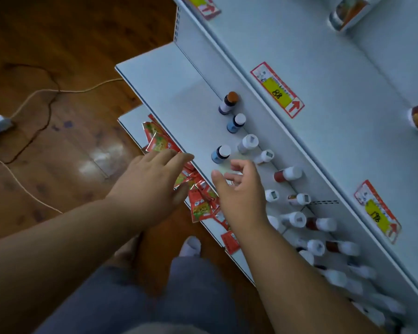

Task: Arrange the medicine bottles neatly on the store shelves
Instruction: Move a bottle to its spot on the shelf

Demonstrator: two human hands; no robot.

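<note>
Below us, our left hand [152, 179] reaches out over the front edge of the white shelf [169, 92], its fingers straight and close together, holding nothing. Our right hand [239, 191] hovers above the same shelf with its fingers loosely spread and slightly bent, thumb apart, also gripping nothing; whether its fingertips touch anything beneath, we cannot tell. Just beyond those fingers stands a blue bottle with a white cap [220, 154], apart from the hand. Further back along the shelf's rear wall stand a dark bottle with an orange cap [228, 102], another blue bottle with a white cap [236, 123] and 2 white bottles [248, 143]. To the right, more medicine bottles [321, 237] with white caps, some red-bodied, crowd the shelf in loose rows. On the lower shelf, under our left hand, lies a heap of red sachets [200, 203]. Price tags [276, 89] with yellow panels hang on the edge of the shelf above. Cables [34, 97] trail over the wooden floor [58, 32] at left.
</note>
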